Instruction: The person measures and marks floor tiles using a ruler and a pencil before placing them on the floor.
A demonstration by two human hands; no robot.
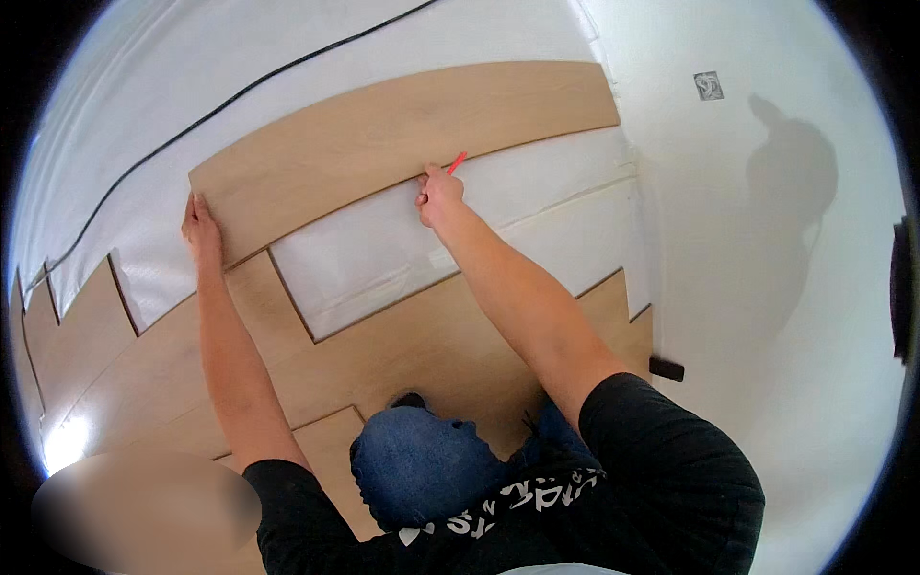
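Note:
A long wood-look floor plank (412, 125) lies across the white underlayment, its right end close to the wall. My left hand (201, 232) grips the plank's left end, with the fingers at the end edge. Farther right, my right hand (441, 196) is closed at the plank's near edge, fingertips touching it. A slim red pencil (458, 162) sticks out of that hand; most of it is hidden by the fingers. Between this plank and the laid planks (412, 331), a strip of white underlayment (383, 244) shows.
A black cable (216, 110) runs over the underlayment beyond the plank. The white wall (757, 287) rises on the right, with an outlet box (708, 86) and my shadow. A small dark block (667, 369) sits at the wall's foot. My knee (422, 465) is on the laid planks.

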